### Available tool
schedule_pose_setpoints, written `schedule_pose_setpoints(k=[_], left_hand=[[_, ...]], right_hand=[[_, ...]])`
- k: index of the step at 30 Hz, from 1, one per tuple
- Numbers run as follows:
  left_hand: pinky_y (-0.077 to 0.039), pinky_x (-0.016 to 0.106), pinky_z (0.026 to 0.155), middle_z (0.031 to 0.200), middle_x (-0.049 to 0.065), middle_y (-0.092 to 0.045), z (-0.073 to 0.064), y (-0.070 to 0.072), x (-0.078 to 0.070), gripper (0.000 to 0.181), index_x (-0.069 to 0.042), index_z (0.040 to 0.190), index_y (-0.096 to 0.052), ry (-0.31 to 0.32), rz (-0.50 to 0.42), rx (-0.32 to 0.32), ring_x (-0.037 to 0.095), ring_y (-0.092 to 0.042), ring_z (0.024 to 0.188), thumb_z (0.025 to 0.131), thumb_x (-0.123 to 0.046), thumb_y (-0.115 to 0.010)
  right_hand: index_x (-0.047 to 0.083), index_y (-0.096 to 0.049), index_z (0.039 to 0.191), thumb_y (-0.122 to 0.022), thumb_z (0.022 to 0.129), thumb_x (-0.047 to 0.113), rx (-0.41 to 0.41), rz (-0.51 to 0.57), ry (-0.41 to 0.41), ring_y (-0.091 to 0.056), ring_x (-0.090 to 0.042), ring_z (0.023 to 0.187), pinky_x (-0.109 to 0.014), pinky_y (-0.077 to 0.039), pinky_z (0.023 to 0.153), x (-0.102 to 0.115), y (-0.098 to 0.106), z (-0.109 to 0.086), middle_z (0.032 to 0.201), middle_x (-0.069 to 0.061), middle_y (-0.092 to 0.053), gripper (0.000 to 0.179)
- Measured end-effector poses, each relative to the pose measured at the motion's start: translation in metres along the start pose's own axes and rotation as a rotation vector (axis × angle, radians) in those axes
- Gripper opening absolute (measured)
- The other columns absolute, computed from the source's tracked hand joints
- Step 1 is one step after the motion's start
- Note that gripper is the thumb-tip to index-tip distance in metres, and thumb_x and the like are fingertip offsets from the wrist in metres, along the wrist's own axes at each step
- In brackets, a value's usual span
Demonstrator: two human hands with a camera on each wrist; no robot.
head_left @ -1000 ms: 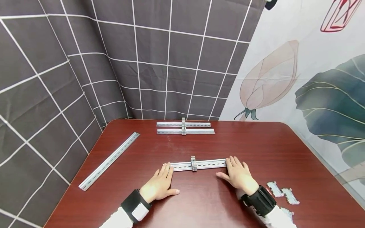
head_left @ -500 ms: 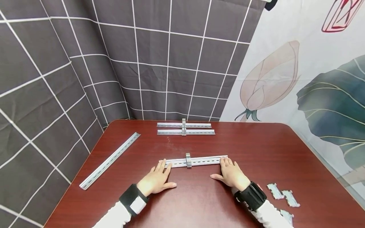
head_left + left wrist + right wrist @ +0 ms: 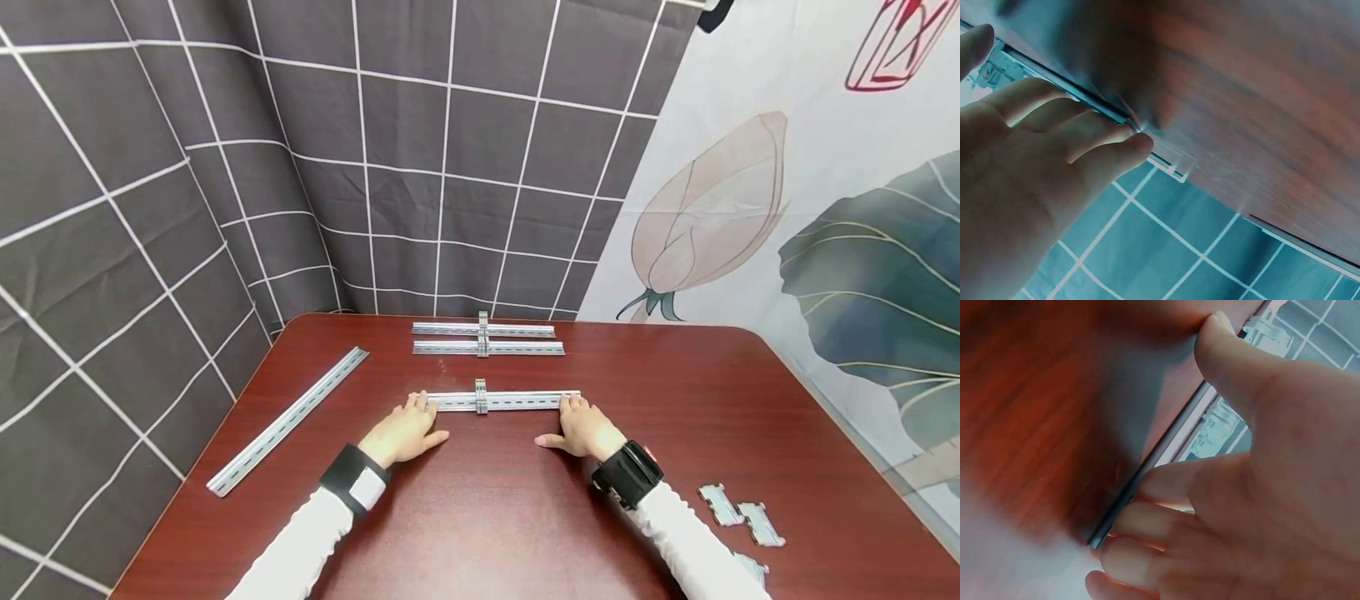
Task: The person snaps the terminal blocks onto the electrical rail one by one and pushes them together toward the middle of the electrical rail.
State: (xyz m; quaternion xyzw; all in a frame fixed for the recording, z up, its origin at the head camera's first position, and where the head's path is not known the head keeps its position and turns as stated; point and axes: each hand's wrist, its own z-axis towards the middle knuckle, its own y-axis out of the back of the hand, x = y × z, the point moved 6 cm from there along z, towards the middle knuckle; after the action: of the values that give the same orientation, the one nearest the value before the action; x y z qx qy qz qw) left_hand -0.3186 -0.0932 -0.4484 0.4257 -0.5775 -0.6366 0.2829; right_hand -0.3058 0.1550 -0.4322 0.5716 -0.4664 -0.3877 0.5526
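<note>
A slotted metal DIN rail [image 3: 525, 401] lies across the middle of the table, with a small grey terminal block [image 3: 481, 397] clipped near its centre. On the rail's left end rest the fingers of my left hand [image 3: 397, 432], thumb spread away from it. My right hand [image 3: 587, 430] touches the right end the same way, its thumb lying apart on the table side. In the left wrist view the fingertips [image 3: 1141, 142] meet the rail's edge. The right wrist view has the fingers [image 3: 1141, 522] along the rail's dark edge; neither thumb wraps round it.
Two parallel rails [image 3: 442, 347] joined by clipped blocks lie near the table's far edge. A longer loose rail [image 3: 288, 421] slants along the left side. Several flat pale terminal pieces [image 3: 761, 523] lie at the right front. Grey checked cloth [image 3: 480, 125] hangs behind the table.
Both hands have slid the rail with its block away from the person and slightly left, nearer the two far rails. The rail has turned almost level with them.
</note>
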Motion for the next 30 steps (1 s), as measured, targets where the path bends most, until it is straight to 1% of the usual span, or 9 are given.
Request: schedule_pose_setpoints(k=[3, 9, 13, 16, 20, 25, 30], left_hand=[[-0.043, 0.055, 0.102, 0.138, 0.035, -0.045, 0.008, 0.000, 0.004, 0.057, 0.008, 0.129, -0.052, 0.009, 0.001, -0.008, 0.045, -0.045, 0.129, 0.094, -0.035, -0.060], [-0.044, 0.055, 0.101, 0.138, 0.036, -0.044, 0.018, 0.002, 0.009, 0.056, 0.010, 0.129, -0.053, 0.033, -0.009, -0.009, 0.046, -0.045, 0.129, 0.093, -0.033, -0.061], [-0.044, 0.055, 0.102, 0.140, 0.036, -0.043, 0.025, 0.001, 0.012, 0.056, 0.009, 0.131, -0.052, 0.058, -0.013, -0.003, 0.046, -0.044, 0.130, 0.093, -0.032, -0.061], [-0.044, 0.055, 0.102, 0.141, 0.035, -0.042, 0.030, 0.000, 0.013, 0.056, 0.008, 0.131, -0.052, 0.060, -0.011, -0.002, 0.046, -0.044, 0.129, 0.094, -0.032, -0.061], [-0.043, 0.054, 0.103, 0.142, 0.035, -0.041, 0.034, 0.000, 0.015, 0.056, 0.007, 0.133, -0.051, 0.068, -0.011, 0.006, 0.045, -0.043, 0.131, 0.094, -0.033, -0.059], [-0.041, 0.054, 0.105, 0.143, 0.035, -0.040, 0.037, 0.001, 0.013, 0.055, 0.007, 0.134, -0.051, 0.078, -0.026, 0.019, 0.045, -0.040, 0.134, 0.095, -0.032, -0.058], [-0.041, 0.054, 0.105, 0.144, 0.035, -0.040, 0.042, 0.002, 0.013, 0.055, 0.008, 0.134, -0.051, 0.075, -0.024, 0.029, 0.045, -0.039, 0.135, 0.095, -0.031, -0.058]], right_hand=[[-0.021, -0.043, 0.125, -0.069, 0.084, 0.048, 0.025, 0.020, -0.009, -0.049, -0.048, 0.121, -0.054, -0.044, 0.100, -0.002, -0.001, 0.007, 0.127, -0.039, -0.049, 0.083], [-0.020, -0.041, 0.128, -0.067, 0.087, 0.047, 0.069, 0.063, -0.036, -0.046, -0.048, 0.126, -0.052, -0.041, 0.104, -0.007, -0.001, 0.021, 0.132, -0.039, -0.046, 0.083], [-0.020, -0.041, 0.127, -0.065, 0.088, 0.048, 0.070, 0.048, -0.047, -0.046, -0.047, 0.126, -0.051, -0.041, 0.105, -0.010, -0.001, 0.029, 0.132, -0.039, -0.046, 0.082], [-0.021, -0.040, 0.128, -0.065, 0.088, 0.047, 0.077, 0.038, -0.055, -0.045, -0.048, 0.127, -0.050, -0.040, 0.106, -0.012, -0.001, 0.033, 0.134, -0.039, -0.044, 0.083], [-0.022, -0.038, 0.130, -0.064, 0.089, 0.046, 0.094, 0.043, -0.062, -0.043, -0.048, 0.130, -0.050, -0.039, 0.108, -0.014, 0.000, 0.035, 0.136, -0.040, -0.043, 0.084], [-0.022, -0.037, 0.131, -0.064, 0.089, 0.047, 0.107, 0.037, -0.070, -0.042, -0.047, 0.131, -0.050, -0.038, 0.108, -0.018, 0.000, 0.039, 0.136, -0.040, -0.042, 0.084], [-0.022, -0.038, 0.131, -0.063, 0.090, 0.046, 0.105, 0.029, -0.063, -0.042, -0.048, 0.131, -0.051, -0.038, 0.107, -0.021, -0.001, 0.043, 0.135, -0.041, -0.043, 0.084]])
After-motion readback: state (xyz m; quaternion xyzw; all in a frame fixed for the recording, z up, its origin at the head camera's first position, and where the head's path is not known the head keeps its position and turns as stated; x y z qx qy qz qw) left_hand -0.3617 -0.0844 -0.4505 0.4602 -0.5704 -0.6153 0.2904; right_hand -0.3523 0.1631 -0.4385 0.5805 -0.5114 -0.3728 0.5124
